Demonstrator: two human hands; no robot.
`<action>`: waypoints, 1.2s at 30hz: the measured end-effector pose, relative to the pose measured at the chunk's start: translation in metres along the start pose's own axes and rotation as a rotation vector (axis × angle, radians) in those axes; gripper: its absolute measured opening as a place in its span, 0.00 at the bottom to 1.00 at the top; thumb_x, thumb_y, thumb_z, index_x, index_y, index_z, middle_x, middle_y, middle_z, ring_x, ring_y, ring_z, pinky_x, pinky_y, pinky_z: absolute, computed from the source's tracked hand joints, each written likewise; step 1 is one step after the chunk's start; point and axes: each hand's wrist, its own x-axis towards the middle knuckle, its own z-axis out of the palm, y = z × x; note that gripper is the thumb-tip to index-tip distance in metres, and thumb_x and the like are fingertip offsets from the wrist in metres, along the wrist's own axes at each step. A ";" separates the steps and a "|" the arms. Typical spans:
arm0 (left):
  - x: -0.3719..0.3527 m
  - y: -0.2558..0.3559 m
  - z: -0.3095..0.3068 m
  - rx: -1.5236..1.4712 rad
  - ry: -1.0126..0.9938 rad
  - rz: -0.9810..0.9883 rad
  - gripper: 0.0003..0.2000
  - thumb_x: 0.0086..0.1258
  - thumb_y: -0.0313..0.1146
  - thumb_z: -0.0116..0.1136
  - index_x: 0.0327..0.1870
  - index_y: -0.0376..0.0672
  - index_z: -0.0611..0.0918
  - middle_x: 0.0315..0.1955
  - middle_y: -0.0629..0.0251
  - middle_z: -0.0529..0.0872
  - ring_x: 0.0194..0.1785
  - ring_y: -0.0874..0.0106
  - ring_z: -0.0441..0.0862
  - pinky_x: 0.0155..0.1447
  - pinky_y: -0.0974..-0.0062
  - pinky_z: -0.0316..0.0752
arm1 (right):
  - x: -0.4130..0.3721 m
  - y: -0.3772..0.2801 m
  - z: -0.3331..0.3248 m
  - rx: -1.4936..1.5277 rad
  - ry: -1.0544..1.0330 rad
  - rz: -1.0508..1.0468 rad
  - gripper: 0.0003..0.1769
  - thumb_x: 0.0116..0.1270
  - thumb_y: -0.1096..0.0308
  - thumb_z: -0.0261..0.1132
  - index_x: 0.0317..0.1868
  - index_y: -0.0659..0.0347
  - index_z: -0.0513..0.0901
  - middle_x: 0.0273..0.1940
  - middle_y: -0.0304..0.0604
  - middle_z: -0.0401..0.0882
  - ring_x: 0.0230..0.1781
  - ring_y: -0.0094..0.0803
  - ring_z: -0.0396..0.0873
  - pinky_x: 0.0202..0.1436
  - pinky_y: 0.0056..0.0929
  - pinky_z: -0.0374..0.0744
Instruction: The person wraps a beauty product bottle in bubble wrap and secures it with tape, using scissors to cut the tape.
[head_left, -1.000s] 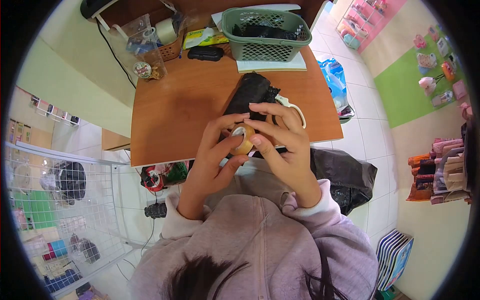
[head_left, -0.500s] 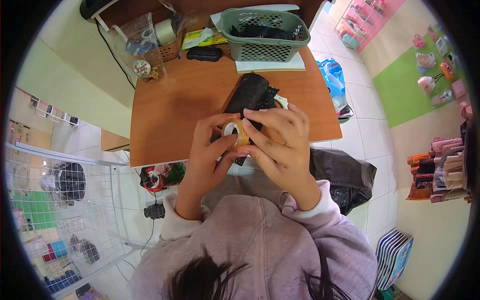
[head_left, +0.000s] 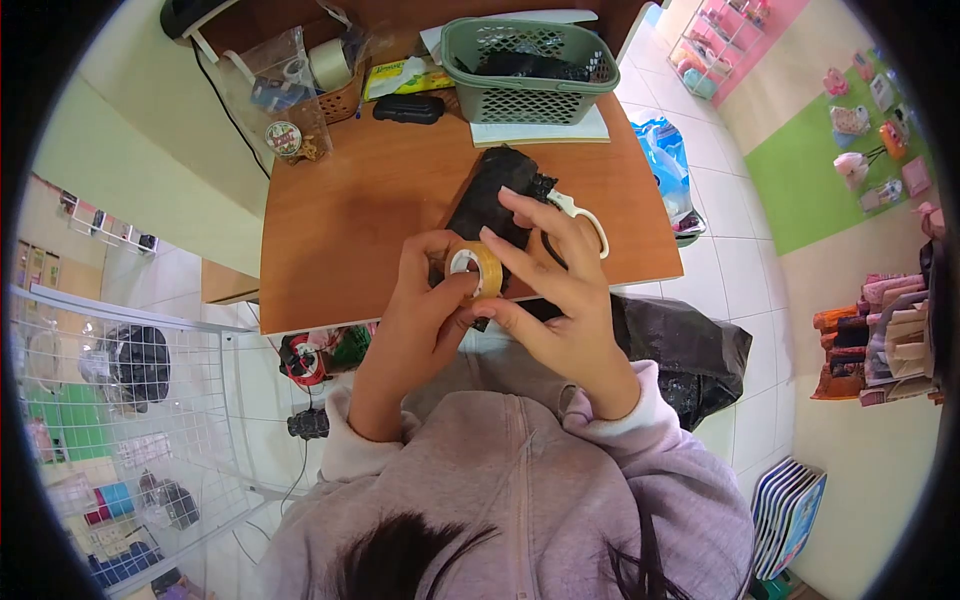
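Observation:
A roll of yellowish tape point(head_left: 490, 268) is gripped in my left hand point(head_left: 424, 305), its fingers closed round the ring and its white core facing left. My right hand point(head_left: 562, 300) is just to the right of the roll with its fingers spread apart. Its thumb tip is by the lower edge of the roll; whether it touches cannot be made out. Behind both hands a black plastic-wrapped package point(head_left: 492, 190) lies on the wooden table point(head_left: 345, 240). White-handled scissors point(head_left: 592, 222) lie to the right of the package, partly hidden by my right hand.
At the back of the table are a green basket point(head_left: 530, 100) with black contents, a black case point(head_left: 408, 108) and a yellow packet point(head_left: 385, 82). A brown basket point(head_left: 342, 103) stands back left. A black plastic bag point(head_left: 690, 355) is below the table's right side. A white wire grid point(head_left: 150, 400) stands left.
My right hand's fingers have spread and lifted away from the tape roll. More of the scissors' white handle shows. My left hand keeps the roll in nearly the same place.

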 end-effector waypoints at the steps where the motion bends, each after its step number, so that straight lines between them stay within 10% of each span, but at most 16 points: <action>1: 0.000 0.000 0.000 0.005 0.000 -0.006 0.08 0.74 0.27 0.60 0.49 0.36 0.83 0.61 0.50 0.69 0.59 0.57 0.74 0.60 0.62 0.72 | 0.000 0.002 0.001 -0.040 0.003 -0.038 0.29 0.54 0.56 0.80 0.57 0.52 0.89 0.69 0.43 0.78 0.61 0.42 0.76 0.71 0.49 0.64; 17: 0.000 -0.004 0.005 0.069 0.129 -0.035 0.12 0.68 0.33 0.70 0.44 0.36 0.83 0.53 0.52 0.74 0.48 0.61 0.77 0.50 0.66 0.75 | -0.007 0.001 0.011 -0.384 0.153 -0.293 0.20 0.51 0.59 0.78 0.46 0.53 0.91 0.64 0.34 0.83 0.54 0.35 0.79 0.67 0.46 0.65; 24: 0.002 -0.001 -0.006 -0.099 0.026 -0.037 0.15 0.62 0.31 0.74 0.44 0.35 0.81 0.46 0.56 0.74 0.42 0.64 0.74 0.44 0.68 0.73 | 0.000 0.004 0.002 0.048 0.005 -0.057 0.28 0.49 0.58 0.81 0.54 0.51 0.91 0.67 0.41 0.80 0.58 0.41 0.77 0.65 0.42 0.68; 36: 0.005 0.002 -0.006 -0.080 -0.092 0.026 0.12 0.77 0.33 0.56 0.46 0.31 0.77 0.41 0.53 0.71 0.42 0.60 0.70 0.46 0.67 0.68 | 0.002 0.001 -0.010 -0.018 -0.049 -0.043 0.30 0.51 0.62 0.81 0.57 0.57 0.90 0.66 0.49 0.79 0.63 0.44 0.76 0.69 0.43 0.68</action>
